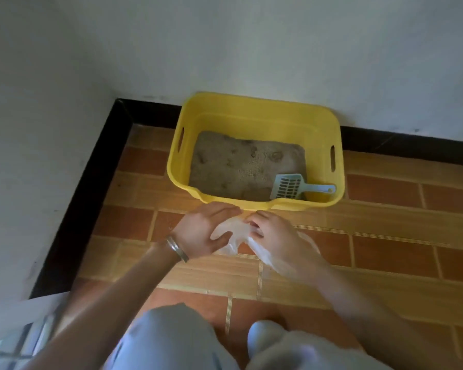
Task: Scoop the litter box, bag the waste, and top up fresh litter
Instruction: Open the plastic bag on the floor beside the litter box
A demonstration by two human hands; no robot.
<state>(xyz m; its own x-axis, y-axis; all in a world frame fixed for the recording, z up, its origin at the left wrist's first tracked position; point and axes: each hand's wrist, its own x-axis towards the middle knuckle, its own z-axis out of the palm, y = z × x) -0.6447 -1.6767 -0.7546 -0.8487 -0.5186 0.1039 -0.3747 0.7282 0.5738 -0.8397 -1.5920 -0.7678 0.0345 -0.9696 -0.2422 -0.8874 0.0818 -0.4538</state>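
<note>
A yellow litter box (pixel 219 105) stands on the tiled floor against the wall, partly filled with grey-brown litter (pixel 238 166) that shows several darker clumps. A pale blue slotted scoop (pixel 292 186) lies in the box's near right corner, handle pointing right. Just in front of the box, my left hand (pixel 201 231) and my right hand (pixel 275 237) both hold a thin clear plastic bag (pixel 231 232), fingers pinching its crumpled film between them. Part of the bag trails under my right wrist.
White walls meet in a corner at the left, edged by a black skirting (pixel 88 182). Orange-brown floor tiles (pixel 398 236) stretch to the right. My knees in grey trousers (pixel 171 340) fill the bottom of the view. A metal bangle sits on my left wrist.
</note>
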